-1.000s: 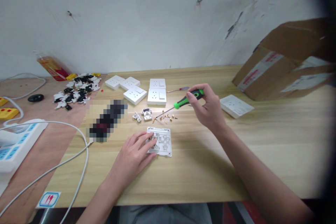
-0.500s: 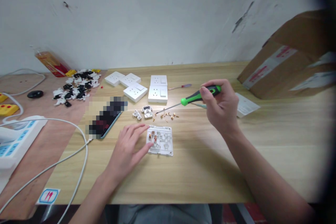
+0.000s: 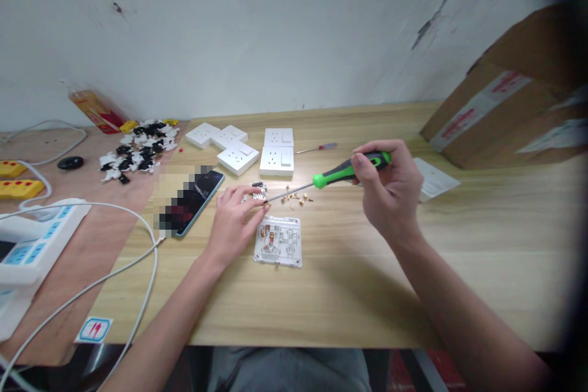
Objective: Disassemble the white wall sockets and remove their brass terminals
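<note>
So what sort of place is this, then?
Probably a small workshop for assembling electrical fittings: a wooden workbench with white wall socket panels, small brass screws, and a green-handled screwdriver in the right hand.

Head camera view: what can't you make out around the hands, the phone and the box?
Head view:
Phone: screen and body blurred by pixelation.
Small white part: largely hidden by the left hand.
Screwdriver: tip too small to see against that part.
Brass screws: too small for any detail.
Cardboard box: cut off by the right edge.
</note>
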Demonstrator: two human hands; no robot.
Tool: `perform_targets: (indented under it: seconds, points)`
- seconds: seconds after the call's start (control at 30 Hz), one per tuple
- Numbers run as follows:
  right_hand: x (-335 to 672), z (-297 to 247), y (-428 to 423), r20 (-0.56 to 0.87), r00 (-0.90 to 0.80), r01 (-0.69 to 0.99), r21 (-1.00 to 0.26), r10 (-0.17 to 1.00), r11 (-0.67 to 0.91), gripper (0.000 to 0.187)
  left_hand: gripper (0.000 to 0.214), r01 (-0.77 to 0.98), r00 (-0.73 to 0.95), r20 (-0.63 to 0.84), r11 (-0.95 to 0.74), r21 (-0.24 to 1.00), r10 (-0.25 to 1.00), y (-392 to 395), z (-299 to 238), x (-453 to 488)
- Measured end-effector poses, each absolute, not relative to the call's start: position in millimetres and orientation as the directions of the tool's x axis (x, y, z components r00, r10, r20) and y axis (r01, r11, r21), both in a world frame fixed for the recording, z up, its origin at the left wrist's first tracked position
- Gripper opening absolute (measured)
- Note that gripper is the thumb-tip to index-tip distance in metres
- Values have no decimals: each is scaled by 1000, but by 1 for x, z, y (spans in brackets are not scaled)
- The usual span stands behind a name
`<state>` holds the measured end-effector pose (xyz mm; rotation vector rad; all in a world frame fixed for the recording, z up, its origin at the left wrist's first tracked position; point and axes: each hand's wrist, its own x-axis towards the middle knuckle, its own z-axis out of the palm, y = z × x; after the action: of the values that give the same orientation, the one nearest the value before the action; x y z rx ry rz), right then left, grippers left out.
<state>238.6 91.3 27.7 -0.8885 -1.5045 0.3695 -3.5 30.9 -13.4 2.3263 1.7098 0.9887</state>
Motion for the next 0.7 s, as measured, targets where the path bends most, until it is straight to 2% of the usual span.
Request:
perform_targets:
  seconds: [0.43,0.7]
  points:
    - [237,27,90,699,87,311,-696,710,647,10,9,796,134,476,-380,470,869,27,-14,-3]
    - [239,26,90,711,88,354,-677,698,645,11,6,817,143,468,-370,441,872,27,-15,-8]
